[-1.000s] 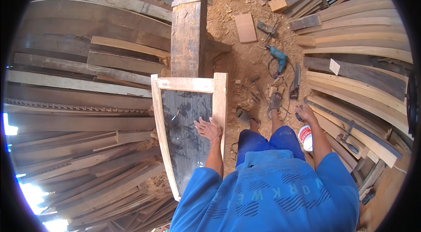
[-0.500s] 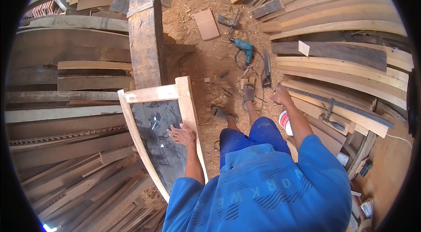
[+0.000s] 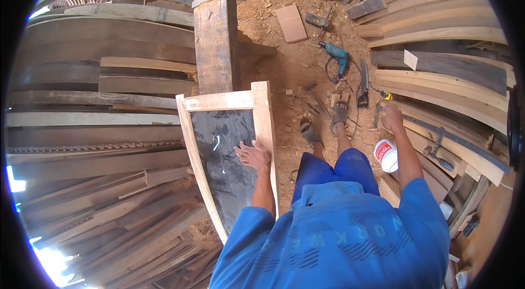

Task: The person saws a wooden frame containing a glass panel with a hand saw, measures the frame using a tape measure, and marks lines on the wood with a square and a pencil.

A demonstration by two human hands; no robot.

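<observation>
My left hand lies flat with spread fingers on a dark panel set in a pale wooden frame. The frame's far end meets a thick timber beam; small white bits lie on the panel. My right hand is out to the right beside stacked boards, its fingers curled. What they hold, if anything, is hidden. Just beyond its fingers is a small yellow-and-black tool, which looks like a tape measure. Near my right forearm stands a white and red tub.
A teal drill, a handsaw, a hammer and a flat board lie on the shaving-covered floor. Stacked planks line the left and more boards the right. A clamp sits on the right-hand boards.
The view has shifted, so everything sits further right. The yellow item, at my right fingers earlier, now shows beyond them. My left hand stays on the panel.
</observation>
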